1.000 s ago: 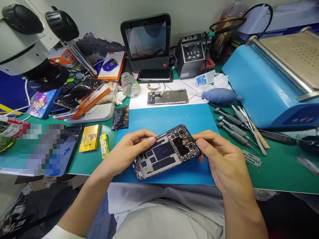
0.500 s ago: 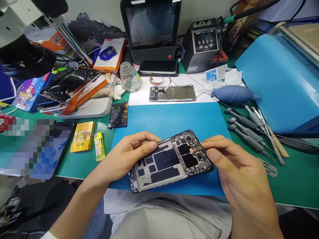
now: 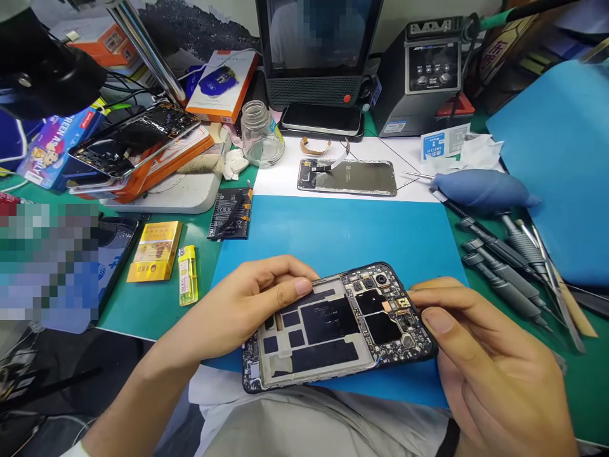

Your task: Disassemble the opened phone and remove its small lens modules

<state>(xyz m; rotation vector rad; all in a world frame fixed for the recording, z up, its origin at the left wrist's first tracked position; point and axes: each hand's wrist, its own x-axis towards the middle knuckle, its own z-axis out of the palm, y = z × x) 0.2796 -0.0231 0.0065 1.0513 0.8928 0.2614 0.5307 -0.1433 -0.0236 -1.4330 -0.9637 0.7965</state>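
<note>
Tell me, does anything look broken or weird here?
Yes. The phone in the left hand has no back cover, so its circuit board shows. Toward the left, another opened phone lies tilted on an untidy stack. Behind, a ragged dark patch marks the pale wall, as if paint peeled. Nothing looks spilled.

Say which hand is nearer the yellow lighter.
Left. The left hand, holding the opened phone, is just right of the yellow lighter; the right hand is farther, at the phone's camera end.

The phone (image 3: 328,327) sits between left hand (image 3: 252,301) and right hand (image 3: 495,355), lower centre; battery (image 3: 231,212) left of centre, screwdrivers (image 3: 511,289) right, monitor (image 3: 316,41) top centre.
</note>
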